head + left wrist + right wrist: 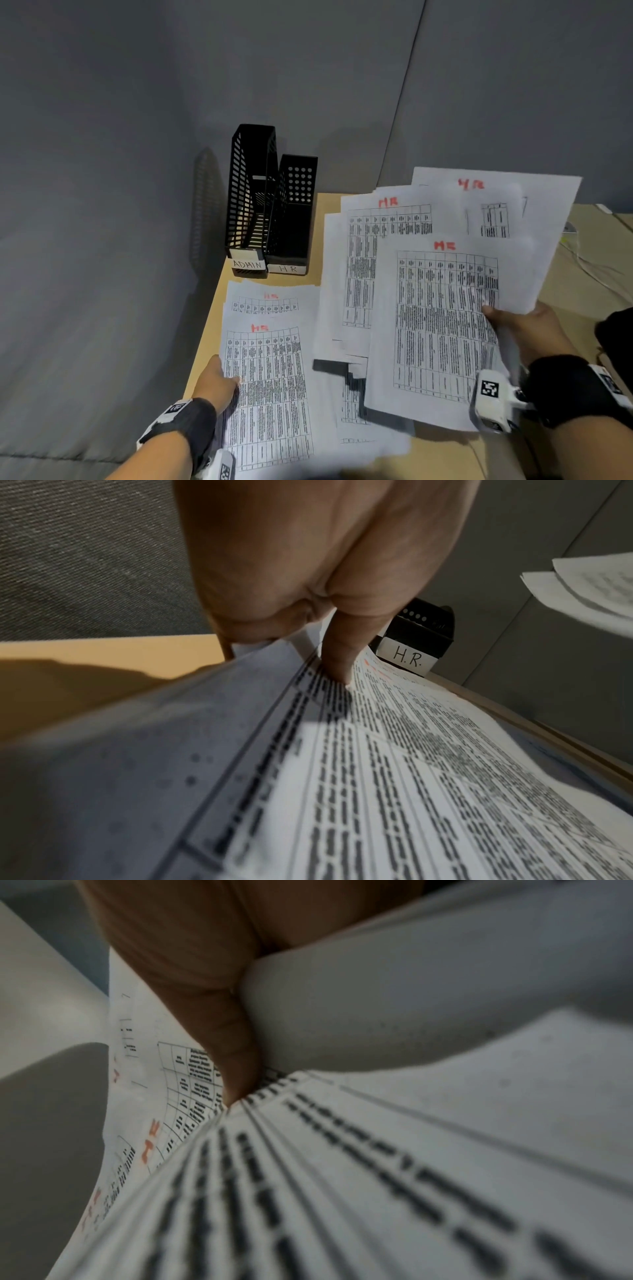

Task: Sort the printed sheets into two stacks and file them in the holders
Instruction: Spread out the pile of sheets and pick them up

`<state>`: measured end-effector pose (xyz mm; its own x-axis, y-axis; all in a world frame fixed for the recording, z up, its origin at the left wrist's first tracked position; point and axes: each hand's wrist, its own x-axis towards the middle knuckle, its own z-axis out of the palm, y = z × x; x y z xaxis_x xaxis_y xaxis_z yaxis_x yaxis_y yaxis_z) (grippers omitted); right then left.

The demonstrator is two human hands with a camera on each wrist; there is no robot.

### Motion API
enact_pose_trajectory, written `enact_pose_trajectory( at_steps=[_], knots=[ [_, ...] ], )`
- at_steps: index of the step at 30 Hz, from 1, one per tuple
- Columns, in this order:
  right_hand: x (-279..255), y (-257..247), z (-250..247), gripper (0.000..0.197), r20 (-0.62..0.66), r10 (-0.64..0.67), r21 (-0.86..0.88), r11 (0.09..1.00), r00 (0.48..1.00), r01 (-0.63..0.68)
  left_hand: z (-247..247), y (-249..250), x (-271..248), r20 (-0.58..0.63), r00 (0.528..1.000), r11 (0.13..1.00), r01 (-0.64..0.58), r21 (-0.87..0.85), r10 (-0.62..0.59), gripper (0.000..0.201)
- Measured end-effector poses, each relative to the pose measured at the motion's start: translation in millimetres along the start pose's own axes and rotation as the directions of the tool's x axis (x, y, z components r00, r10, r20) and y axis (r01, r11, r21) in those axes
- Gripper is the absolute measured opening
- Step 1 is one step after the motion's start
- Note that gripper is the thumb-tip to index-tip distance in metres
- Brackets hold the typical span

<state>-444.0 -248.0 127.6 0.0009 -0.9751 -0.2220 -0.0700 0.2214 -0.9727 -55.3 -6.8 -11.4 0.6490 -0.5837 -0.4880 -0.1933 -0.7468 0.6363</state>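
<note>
the printed sheets [270,387] are thin matt white paper, the two file holders [270,205] perforated black plastic with a slight sheen, the table [209,329] smooth tan wood-look board, the wall panels [102,137] grey woven cloth

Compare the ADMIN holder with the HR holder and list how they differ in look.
The ADMIN holder stands on the left and rises taller; the HR holder beside it on the right is shorter. The ADMIN holder's walls are cut with rectangular slots, while the HR holder's back panel shows round holes. Each white front label carries a different handwritten word. Both are black, stand upright side by side at the back of the table, and no sheets show in either.
</note>
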Motion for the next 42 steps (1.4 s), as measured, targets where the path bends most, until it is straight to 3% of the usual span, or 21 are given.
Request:
enact_pose_trajectory(
  at_steps=[5,9,12,14,15,17,19,26,31,33,36,39,42],
  knots=[
    [-10.7,5.0,32.3,0.035,0.118,0.002,0.057,0.998,0.993,-0.009,-3.5,-0.1,-2.7,0.029,1.0,1.0,-0.001,-0.023,0.001,0.011],
    [-25.3,43.3,72.6,0.038,0.198,0.149,-0.083,0.987,0.969,-0.135,-4.8,-0.3,0.7,0.085,0.995,0.987,0.068,-0.146,-0.056,0.055],
    [-45.0,91.2,104.7,0.049,0.313,0.331,-0.241,0.934,0.89,-0.263,-4.0,3.0,1.4,0.133,0.985,0.969,0.136,-0.205,-0.11,0.075],
    [-55.8,116.0,119.9,0.053,0.367,0.433,-0.369,0.88,0.824,-0.298,-4.1,2.0,0.6,0.144,0.983,0.964,0.148,-0.223,-0.118,0.078],
    [-59.4,125.8,124.0,0.05,0.358,0.436,-0.41,0.868,0.825,-0.281,-3.5,0.1,0.7,0.129,0.986,0.976,0.125,-0.176,-0.103,0.073],
    [-66.3,135.9,128.2,0.045,0.27,0.376,-0.481,0.85,0.886,-0.214,-2.2,-5.3,1.7,0.075,0.995,0.997,0.073,-0.016,-0.071,0.046],
    [-70.8,133.2,127.2,0.041,0.167,0.301,-0.512,0.84,0.939,-0.178,-0.8,-7.7,1.3,0.037,0.998,0.998,0.05,0.036,-0.051,0.026],
    [-49.4,92.0,82.5,0.026,0.033,0.125,-0.609,0.789,0.992,-0.079,1.7,-5.5,-1.4,0.003,0.999,0.999,0.039,0.006,-0.039,0.029],
    [-37.7,41.1,55.1,0.022,-0.055,-0.093,-0.636,0.77,0.994,0.037,1.2,-8.1,-0.5,0.022,0.999,0.999,0.037,-0.002,-0.037,0.03],
    [-37.6,20.3,45.7,0.033,-0.119,-0.18,-0.604,0.794,0.977,0.073,0.4,-8.4,0.0,0.03,0.999,1.0,0.031,0.0,-0.031,0.028],
    [-43.7,-15.5,39.0,0.032,-0.171,-0.307,-0.578,0.801,0.936,0.157,0.0,-8.7,1.0,0.028,0.999,1.0,0.022,0.018,-0.023,0.026],
    [-47.4,-32.4,42.3,0.027,-0.138,-0.302,-0.473,0.857,0.943,0.205,-0.4,-6.3,0.6,0.045,0.999,0.999,0.009,0.044,-0.011,0.023],
    [-44.0,-10.2,61.6,0.036,-0.078,-0.115,-0.264,0.96,0.99,0.091,-2.1,-5.3,0.3,0.071,0.997,0.998,0.004,0.056,-0.008,0.021]
  ],
)
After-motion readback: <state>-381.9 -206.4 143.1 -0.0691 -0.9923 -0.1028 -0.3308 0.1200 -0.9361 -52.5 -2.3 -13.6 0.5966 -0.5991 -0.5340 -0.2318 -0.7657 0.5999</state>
